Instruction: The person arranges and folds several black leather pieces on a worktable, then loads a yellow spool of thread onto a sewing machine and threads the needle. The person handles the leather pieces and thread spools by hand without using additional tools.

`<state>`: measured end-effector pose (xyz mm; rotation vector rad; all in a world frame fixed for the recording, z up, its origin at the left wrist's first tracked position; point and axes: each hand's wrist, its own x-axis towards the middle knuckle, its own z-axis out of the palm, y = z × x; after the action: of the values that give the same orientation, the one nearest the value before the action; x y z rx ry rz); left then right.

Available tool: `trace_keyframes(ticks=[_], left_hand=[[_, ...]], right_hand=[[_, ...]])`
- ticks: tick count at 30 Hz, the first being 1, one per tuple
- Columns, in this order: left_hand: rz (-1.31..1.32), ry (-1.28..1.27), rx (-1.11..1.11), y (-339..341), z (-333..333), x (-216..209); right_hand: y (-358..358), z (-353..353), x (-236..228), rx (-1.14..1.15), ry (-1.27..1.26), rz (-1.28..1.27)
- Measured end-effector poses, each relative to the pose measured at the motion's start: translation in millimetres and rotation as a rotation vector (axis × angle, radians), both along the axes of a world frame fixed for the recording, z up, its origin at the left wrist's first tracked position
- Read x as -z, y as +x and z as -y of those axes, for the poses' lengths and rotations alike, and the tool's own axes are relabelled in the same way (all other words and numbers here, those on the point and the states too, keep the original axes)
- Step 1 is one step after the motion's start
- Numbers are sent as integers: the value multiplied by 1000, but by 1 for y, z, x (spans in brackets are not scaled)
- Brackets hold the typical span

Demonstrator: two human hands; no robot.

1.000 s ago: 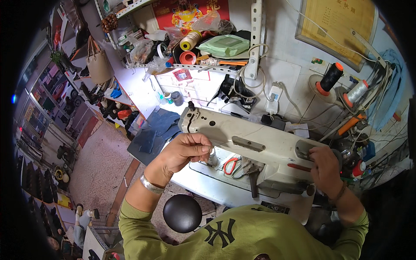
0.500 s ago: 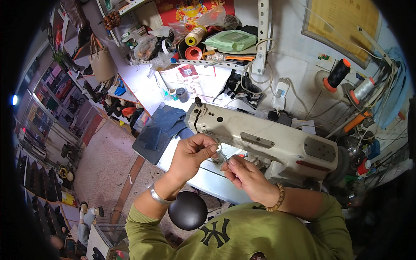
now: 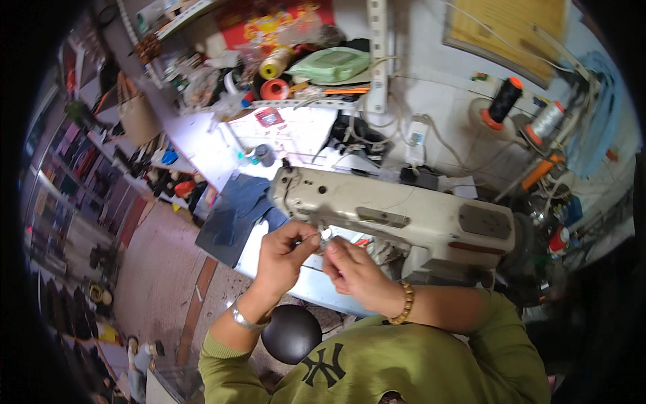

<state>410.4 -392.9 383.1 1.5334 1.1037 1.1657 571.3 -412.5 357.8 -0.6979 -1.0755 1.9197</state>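
My left hand [image 3: 281, 261], with a silver bangle at the wrist, is closed in a pinch on a small white piece [image 3: 326, 234], too blurred to name. Close beside it, my right hand [image 3: 360, 275] grips a slim metal tool, mostly hidden by the fingers now. A beaded bracelet circles that wrist. Both hands are raised in front of the needle end of a cream sewing machine [image 3: 404, 207]. Dark blue fabric pieces [image 3: 239, 202] lie on the table left of the machine.
Thread cones, black [image 3: 505, 102] and silver [image 3: 546, 121], stand at the right wall. A cluttered shelf holds a green packet [image 3: 331, 65]. Small bottles [image 3: 264, 155] stand behind the fabric. A round dark stool [image 3: 291, 334] is below my left forearm.
Both hands have shifted slightly left and drawn closer together around the white piece. The tool, visible earlier between the hands, is now mostly hidden. The whole view has also shifted.
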Motion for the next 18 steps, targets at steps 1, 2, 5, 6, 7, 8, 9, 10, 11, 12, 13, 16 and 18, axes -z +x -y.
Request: trace_keyframes(ticks=[1, 2, 5, 6, 7, 8, 9, 10, 11, 12, 13, 16, 18], left_hand=[[-51, 8, -27, -1, -1, 1], [-32, -2, -38, -4, 1, 5], [-146, 105, -208, -18, 4, 24], [-139, 120, -241, -24, 7, 38], [-230, 174, -245, -32, 14, 57], [-148, 104, -209, -37, 20, 85], [42, -55, -196, -41, 25, 120], [-19, -245, -198, -49, 32, 155], [-521, -348, -52, -65, 45, 183], [-614, -454, -18, -69, 53, 220], [-703, -345, 28, -75, 66, 251], [-804, -350, 186, -87, 76, 307], [-865, -358, 273, -88, 68, 319]], right_hand=[[2, -2, 3, -7, 22, 13], [2, -1, 9, -2, 37, 35], [4, -11, 40, 24, 280, 156], [19, -11, 57, 14, 430, 250], [33, -10, 76, -15, 568, 316], [49, -6, 96, -94, 521, 427], [67, -2, 120, -125, 548, 637], [87, 3, 145, -157, 592, 798], [111, 13, 171, -165, 494, 839], [129, 25, 195, -124, 440, 977], [148, 42, 217, -91, 279, 1117], [188, 108, 267, 165, 56, 1275], [201, 153, 288, 436, -52, 1318]])
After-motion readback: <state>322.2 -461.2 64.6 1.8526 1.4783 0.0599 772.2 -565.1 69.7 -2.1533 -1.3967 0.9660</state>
